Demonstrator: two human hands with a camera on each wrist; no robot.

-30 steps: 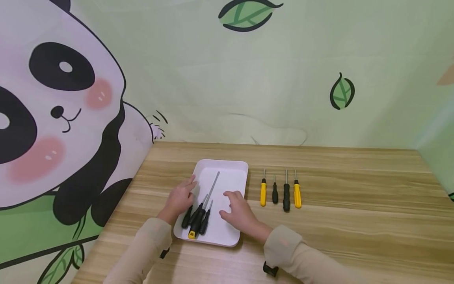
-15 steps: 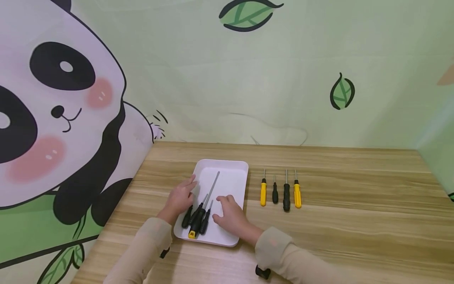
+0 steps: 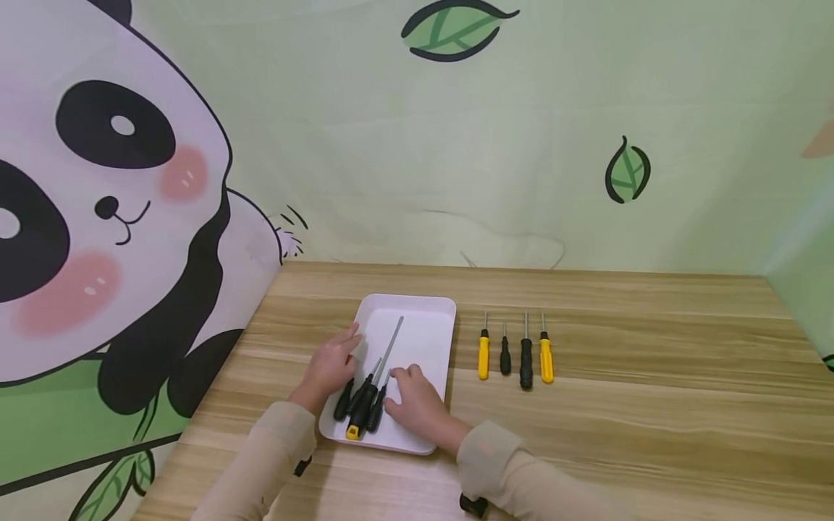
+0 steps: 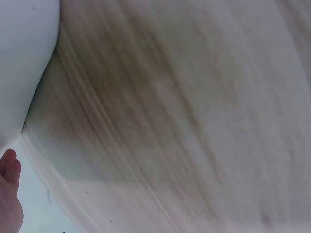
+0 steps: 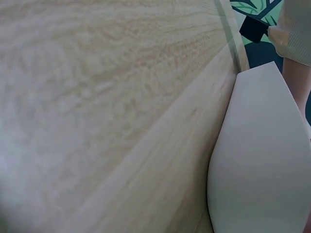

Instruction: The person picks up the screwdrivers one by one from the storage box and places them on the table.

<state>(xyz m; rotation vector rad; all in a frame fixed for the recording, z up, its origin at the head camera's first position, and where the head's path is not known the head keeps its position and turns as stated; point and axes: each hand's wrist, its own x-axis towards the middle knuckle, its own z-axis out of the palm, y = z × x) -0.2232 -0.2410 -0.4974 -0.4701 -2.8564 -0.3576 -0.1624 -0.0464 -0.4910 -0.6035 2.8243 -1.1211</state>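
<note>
Probably light, stiff: rightmost screwdriver [image 3: 376, 414] in white tray [image 3: 423, 333], lower centre; best taken by handle. Right hand [image 3: 418, 407] beside it, grip released; left hand [image 3: 331, 367], hold unclear.

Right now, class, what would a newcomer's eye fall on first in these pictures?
Probably the big panda, pictured on the left of the head view. Then the white tray on the table, holding dark screwdrivers, with the left hand at its left edge and the right hand over its right side. To its right, four screwdrivers, two yellow and two black, lie in a row.
</note>
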